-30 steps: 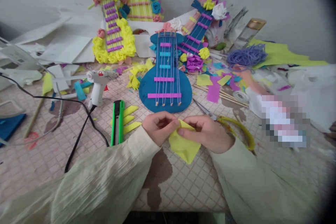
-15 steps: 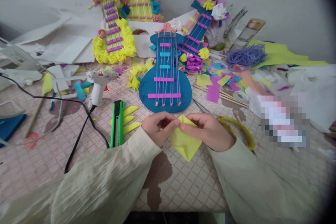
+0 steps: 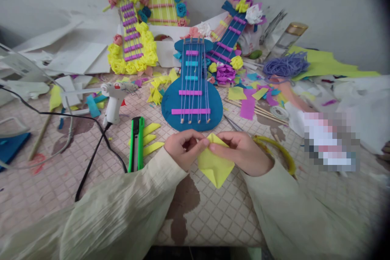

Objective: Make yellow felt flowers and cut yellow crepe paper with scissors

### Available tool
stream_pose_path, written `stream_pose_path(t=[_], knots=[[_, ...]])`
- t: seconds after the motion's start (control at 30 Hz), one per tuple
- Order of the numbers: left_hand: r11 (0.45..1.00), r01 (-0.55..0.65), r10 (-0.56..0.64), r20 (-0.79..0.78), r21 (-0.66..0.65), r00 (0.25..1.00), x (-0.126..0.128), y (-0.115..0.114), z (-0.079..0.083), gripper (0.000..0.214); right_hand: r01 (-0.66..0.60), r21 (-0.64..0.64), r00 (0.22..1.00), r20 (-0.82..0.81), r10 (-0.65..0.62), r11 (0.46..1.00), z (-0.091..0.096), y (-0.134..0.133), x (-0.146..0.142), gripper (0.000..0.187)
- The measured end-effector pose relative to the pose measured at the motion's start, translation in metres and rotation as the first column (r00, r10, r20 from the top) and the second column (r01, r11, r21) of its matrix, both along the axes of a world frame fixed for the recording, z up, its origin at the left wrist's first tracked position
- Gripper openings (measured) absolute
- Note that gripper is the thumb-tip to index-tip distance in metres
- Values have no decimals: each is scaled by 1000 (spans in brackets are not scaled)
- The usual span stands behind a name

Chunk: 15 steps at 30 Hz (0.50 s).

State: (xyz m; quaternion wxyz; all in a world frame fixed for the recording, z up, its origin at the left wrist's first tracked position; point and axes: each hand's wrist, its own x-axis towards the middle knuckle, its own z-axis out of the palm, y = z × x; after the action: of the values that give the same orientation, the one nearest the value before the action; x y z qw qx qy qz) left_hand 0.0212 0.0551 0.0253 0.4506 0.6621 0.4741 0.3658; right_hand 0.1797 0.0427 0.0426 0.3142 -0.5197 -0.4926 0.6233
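Between my two hands is a small square of yellow paper (image 3: 215,166), creased and hanging with one corner down. My left hand (image 3: 186,148) pinches its upper left edge with thumb and finger. On the other side my right hand (image 3: 242,151) grips the top right edge, thumb lying over the paper. Just beyond my hands lies a blue toy guitar (image 3: 173,103) with pink and light-blue bars and purple strings. Several yellow paper strips (image 3: 150,138) and a green utility knife (image 3: 136,144) lie left of my left hand. Yellow-handled scissors (image 3: 288,156) rest beside my right wrist.
A white glue gun (image 3: 112,105) stands at left, its black cord (image 3: 91,166) trailing across the table. Decorated paper instruments, one with yellow flowers (image 3: 148,44), lean at the back wall. Purple yarn (image 3: 286,65), paper scraps (image 3: 248,103) and wooden sticks (image 3: 258,111) lie at right.
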Motion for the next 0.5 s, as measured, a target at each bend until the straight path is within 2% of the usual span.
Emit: stream_pose_path(t=[0.17,0.33,0.4,0.5], knots=[[999,28,-28,-16,21,999,-1,-1,2,33,32,-17,998,-57,-33,999,3,1,-1,25],[999,-2,3,-34,40,999,-2,-1,0,36,49,-21,997,-52,-50,999,3,0,-1,26],[1000,0,-1,5,20,1000,-1,0,-1,34,65,-23,996,-60,-66,998,3,0,-1,27],[997,66,-62,123,-31,991,0,1,-4,29,70,18,996,-59,-69,997,2,2,0,26]])
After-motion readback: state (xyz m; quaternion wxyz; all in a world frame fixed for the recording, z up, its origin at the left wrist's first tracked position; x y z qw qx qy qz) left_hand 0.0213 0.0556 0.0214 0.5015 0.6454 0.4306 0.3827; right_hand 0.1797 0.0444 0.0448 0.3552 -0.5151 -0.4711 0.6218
